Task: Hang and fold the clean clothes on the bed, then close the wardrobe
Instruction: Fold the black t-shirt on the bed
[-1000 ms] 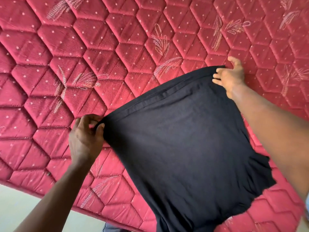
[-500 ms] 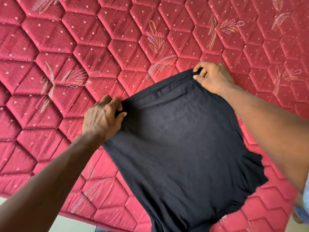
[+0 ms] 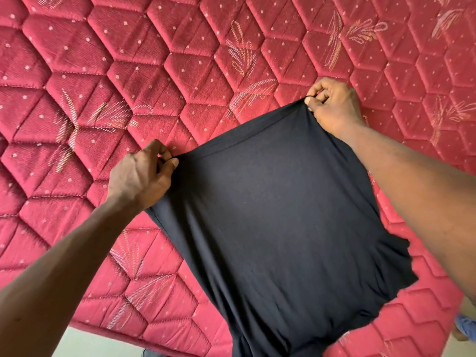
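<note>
A black garment [image 3: 278, 228] is stretched over the red quilted mattress [image 3: 128, 86], its hemmed edge farthest from me. My left hand [image 3: 140, 177] pinches the hem's left corner between thumb and curled fingers. At the hem's right corner, my right hand [image 3: 334, 106] grips the cloth in a closed fist. The hem runs taut between both hands. The garment's near end hangs over the mattress edge toward me, out of sight.
The mattress fills nearly the whole view. Its near edge runs along the bottom left, with pale floor [image 3: 85, 343] below it. A bit of blue fabric [image 3: 466, 324] shows at the right edge.
Both hands have moved inward and away from me along the hem, bringing its corners closer together. The right hand went from loosely holding the edge to a closed grip.
</note>
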Tool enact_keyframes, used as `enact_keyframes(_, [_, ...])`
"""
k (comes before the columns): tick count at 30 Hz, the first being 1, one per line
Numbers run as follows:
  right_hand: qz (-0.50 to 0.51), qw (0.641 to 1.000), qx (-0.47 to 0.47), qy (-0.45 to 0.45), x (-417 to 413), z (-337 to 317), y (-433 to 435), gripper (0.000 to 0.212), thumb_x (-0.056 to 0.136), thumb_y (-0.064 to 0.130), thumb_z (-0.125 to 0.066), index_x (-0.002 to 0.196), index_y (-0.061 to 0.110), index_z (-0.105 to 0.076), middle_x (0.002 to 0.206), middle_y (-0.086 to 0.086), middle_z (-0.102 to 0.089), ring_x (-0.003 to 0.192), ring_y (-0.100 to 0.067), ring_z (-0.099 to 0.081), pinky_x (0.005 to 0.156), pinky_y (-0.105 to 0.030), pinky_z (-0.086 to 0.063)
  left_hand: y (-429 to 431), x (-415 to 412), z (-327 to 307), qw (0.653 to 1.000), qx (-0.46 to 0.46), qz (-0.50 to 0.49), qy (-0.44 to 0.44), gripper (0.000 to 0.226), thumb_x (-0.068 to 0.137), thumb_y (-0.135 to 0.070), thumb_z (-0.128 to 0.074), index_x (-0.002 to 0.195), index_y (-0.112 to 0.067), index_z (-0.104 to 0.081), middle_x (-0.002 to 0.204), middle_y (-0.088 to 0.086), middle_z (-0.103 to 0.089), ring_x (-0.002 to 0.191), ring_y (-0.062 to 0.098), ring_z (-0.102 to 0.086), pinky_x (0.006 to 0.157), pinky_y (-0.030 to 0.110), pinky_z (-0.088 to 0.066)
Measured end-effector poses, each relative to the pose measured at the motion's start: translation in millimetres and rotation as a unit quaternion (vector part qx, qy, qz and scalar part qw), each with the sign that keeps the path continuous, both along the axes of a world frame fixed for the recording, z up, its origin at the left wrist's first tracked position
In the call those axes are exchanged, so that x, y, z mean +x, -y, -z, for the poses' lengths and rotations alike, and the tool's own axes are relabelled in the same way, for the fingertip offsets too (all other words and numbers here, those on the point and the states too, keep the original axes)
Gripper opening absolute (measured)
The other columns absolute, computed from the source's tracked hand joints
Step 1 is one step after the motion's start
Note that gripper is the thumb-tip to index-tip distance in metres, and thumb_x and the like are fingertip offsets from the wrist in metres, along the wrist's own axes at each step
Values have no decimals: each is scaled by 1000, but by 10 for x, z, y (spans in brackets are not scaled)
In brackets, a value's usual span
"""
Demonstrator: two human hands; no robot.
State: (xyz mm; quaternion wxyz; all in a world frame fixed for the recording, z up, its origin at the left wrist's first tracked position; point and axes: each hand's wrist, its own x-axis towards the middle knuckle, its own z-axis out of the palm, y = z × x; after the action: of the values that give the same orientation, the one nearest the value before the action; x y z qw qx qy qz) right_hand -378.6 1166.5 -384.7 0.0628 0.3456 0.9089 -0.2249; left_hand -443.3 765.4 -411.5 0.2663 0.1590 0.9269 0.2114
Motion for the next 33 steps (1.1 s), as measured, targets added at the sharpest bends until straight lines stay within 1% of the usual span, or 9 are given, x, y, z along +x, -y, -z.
enact_keyframes(3, [10,998,57,-29,4,50,83,4,93,28,-66,97,27,-65,73,16,-64,77,-16,-64,78,-34,-52,27,65,16,999,-26,0,-33,22,99,-48,-55,108,-28,-54,88,16,-72,91,44,-68,77,49,-52])
enact_keyframes(6, [18,994,99,-45,-12,112,163,10,96,30,-62,106,28,-63,91,14,-69,90,-20,-60,86,-36,-46,13,126,24,997,-38,-10,-59,25,102,-47,-52,112,-24,-53,85,24,-70,88,48,-68,74,49,-49])
enact_keyframes(12, [12,991,132,1,-137,313,329,15,101,29,-59,114,23,-59,119,-6,-68,115,-34,-60,91,-43,-44,133,188,20,985,-85,3,-150,44,99,-62,-51,98,-19,-59,69,21,-68,69,43,-70,68,44,-45])
enact_keyframes(17, [67,987,144,-1,-125,352,568,34,101,33,-51,131,16,-49,134,-13,-56,124,-35,-53,93,-47,-44,482,212,32,969,-72,133,-193,55,99,-71,-42,86,-19,-57,77,6,-68,73,33,-70,76,45,-39])
enact_keyframes(23, [57,989,136,33,156,514,1050,80,95,61,-40,159,14,-28,157,-19,-33,142,-37,-34,116,-47,-30,877,-87,11,955,-62,214,-198,60,102,-64,-38,77,-16,-63,79,4,-72,69,34,-71,65,42,-46])
enact_keyframes(25, [44,993,106,20,308,562,1247,87,95,64,-39,163,15,-17,167,-20,-19,154,-38,-19,126,-50,-16,895,-47,-12,961,-71,182,-194,60,101,-67,-38,79,-16,-63,82,7,-72,68,37,-70,61,41,-45])
enact_keyframes(27, [49,995,87,-26,503,548,1505,85,96,60,-43,164,16,-17,169,-18,-17,157,-36,-14,127,-53,-12,835,87,-70,975,-104,88,-174,63,100,-74,-38,93,-19,-68,92,14,-74,80,43,-71,66,43,-47])
enact_keyframes(30, [64,987,94,-111,974,411,2037,68,101,48,-50,157,13,-35,160,-16,-37,148,-35,-34,122,-54,-24,687,335,-127,983,-132,-60,-117,57,91,-77,-54,100,-22,-68,101,20,-74,99,46,-68,79,47,-48])
enact_keyframes(33, [33,985,80,-149,1638,241,2641,41,99,40,-61,129,13,-60,129,-12,-56,122,-37,-53,106,-53,-39,659,454,-90,979,-62,-187,-51,44,86,-65,-67,98,-23,-70,99,12,-77,100,39,-71,85,44,-55])
